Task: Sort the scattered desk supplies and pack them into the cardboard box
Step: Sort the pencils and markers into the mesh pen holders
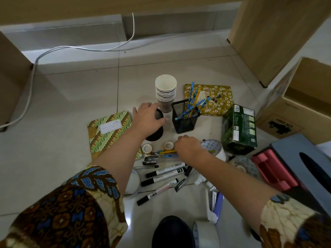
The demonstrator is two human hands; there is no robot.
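Desk supplies lie scattered on the tiled floor. My left hand [149, 116] grips the rim of a round black mesh pen cup [155, 133]. Just right of it stands a square black mesh holder [185, 119] full of blue pencils. My right hand [189, 147] is curled over a bunch of pens and pencils [161, 155] on the floor; whether it holds any I cannot tell. Black-capped markers [165, 171] lie nearer to me. Two small tape rolls [147, 148] sit between my forearms. The open cardboard box [293, 111] stands at the right.
A stack of paper cups [165, 90] stands behind the holders. A green patterned notebook [107, 131] lies left, a yellow floral one [218, 97] behind, a green carton [240, 129] right. A grey tissue box [304, 165], red tray [275, 170] and wide tape rolls [206, 231] crowd the right.
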